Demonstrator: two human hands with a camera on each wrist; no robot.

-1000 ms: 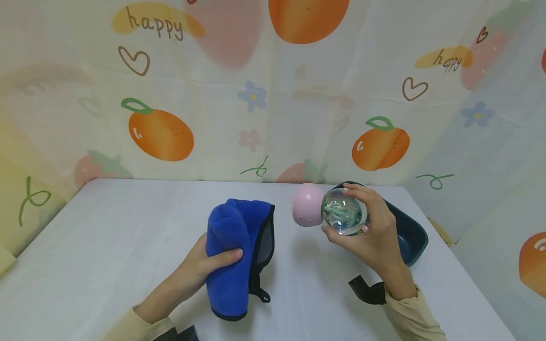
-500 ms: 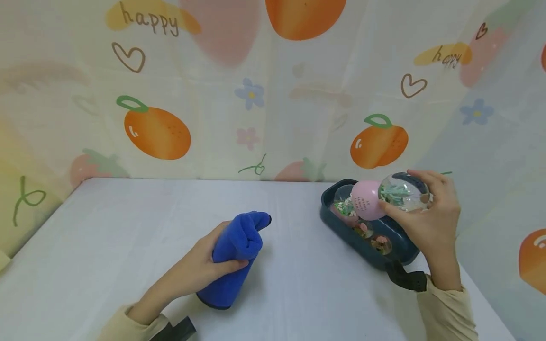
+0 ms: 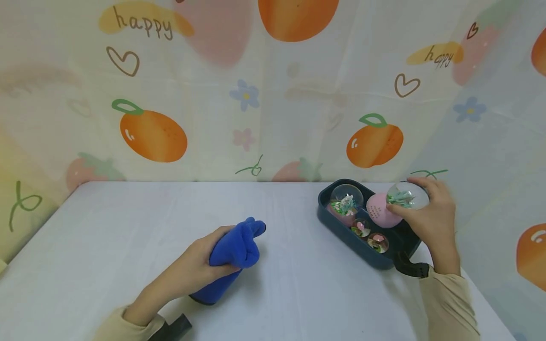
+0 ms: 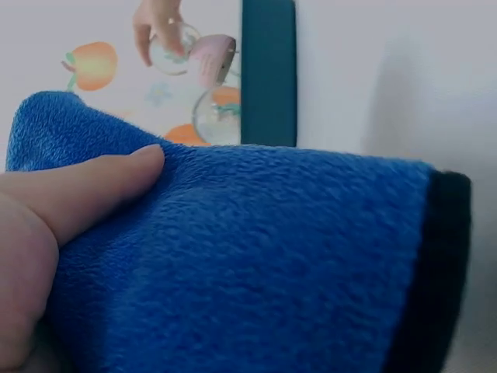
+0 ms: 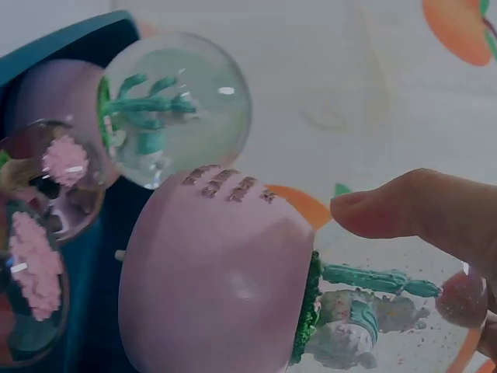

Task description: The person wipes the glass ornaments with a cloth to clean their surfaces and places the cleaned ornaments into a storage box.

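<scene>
My right hand grips the clear ball of a snow globe with a pink base. The globe lies sideways over the dark teal tray; whether its base touches the tray cannot be told. Green cactus figures show inside the ball in the right wrist view, near my thumb. A second pink-based snow globe stands in the tray's far left end. On the left, my left hand holds a folded blue plush cloth with black edging, thumb across its near side.
Two small clear balls with pink bits inside, one behind the other, sit in the tray. The tray rests on a white table near its right edge. A fruit-printed curtain hangs behind.
My right hand has carried the snow globe rightward to the tray, then slightly lower. In my left hand the blue cloth has tilted and now sits lower and further left.
</scene>
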